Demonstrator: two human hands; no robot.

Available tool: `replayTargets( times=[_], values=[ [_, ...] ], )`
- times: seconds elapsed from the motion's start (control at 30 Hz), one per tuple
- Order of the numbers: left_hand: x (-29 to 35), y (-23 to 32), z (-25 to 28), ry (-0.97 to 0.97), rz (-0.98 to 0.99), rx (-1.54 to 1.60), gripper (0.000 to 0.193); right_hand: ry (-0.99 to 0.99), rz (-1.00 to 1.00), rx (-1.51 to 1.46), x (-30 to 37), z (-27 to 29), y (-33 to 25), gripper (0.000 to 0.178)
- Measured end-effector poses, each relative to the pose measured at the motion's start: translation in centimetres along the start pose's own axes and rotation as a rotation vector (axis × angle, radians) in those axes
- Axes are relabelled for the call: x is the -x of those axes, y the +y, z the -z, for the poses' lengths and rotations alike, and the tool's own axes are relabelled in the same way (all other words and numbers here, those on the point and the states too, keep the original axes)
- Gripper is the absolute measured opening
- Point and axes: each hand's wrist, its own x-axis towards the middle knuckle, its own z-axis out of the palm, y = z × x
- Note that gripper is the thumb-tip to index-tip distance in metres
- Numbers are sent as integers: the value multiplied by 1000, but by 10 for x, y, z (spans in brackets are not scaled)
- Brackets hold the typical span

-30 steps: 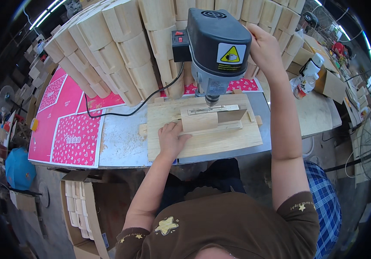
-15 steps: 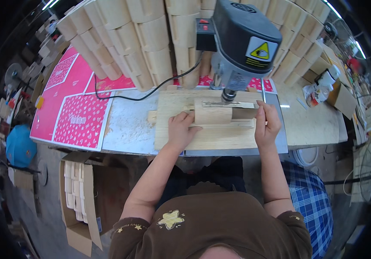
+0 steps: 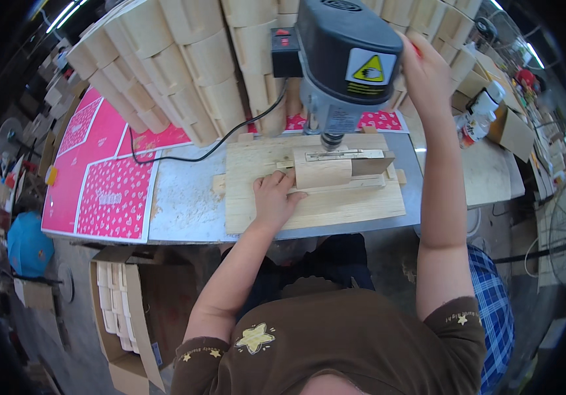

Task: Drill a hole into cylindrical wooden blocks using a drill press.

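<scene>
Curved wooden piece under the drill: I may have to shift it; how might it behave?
The curved wooden piece is probably stiff, looking like bare wood. Its rounded side might let it roll, but the left hand at its end likely steadies it.

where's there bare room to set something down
The metal tabletop between the pink sheets and wooden board, though dusty; also the side table before the bottles. Crowded: behind the drill press, with stacked wooden pieces, and around the left hand and block.

Lit by long, straight white tube lights (image 3: 61, 16), upper left and right. Showing dull grey floor (image 3: 75, 336). Furnished with grey-topped worktable (image 3: 181, 210), pale-topped side table (image 3: 487, 176) at right.
</scene>
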Motion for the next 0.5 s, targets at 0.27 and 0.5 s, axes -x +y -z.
replayTargets(
  times=[0.27, 0.5],
  values=[
    [-9, 15, -18, 14, -43, 12, 40, 55, -64, -39, 6, 13, 2, 25],
    [-6, -2, -19, -48, -65, 32, 34, 130, 15, -77, 128, 19, -10, 11]
  ],
)
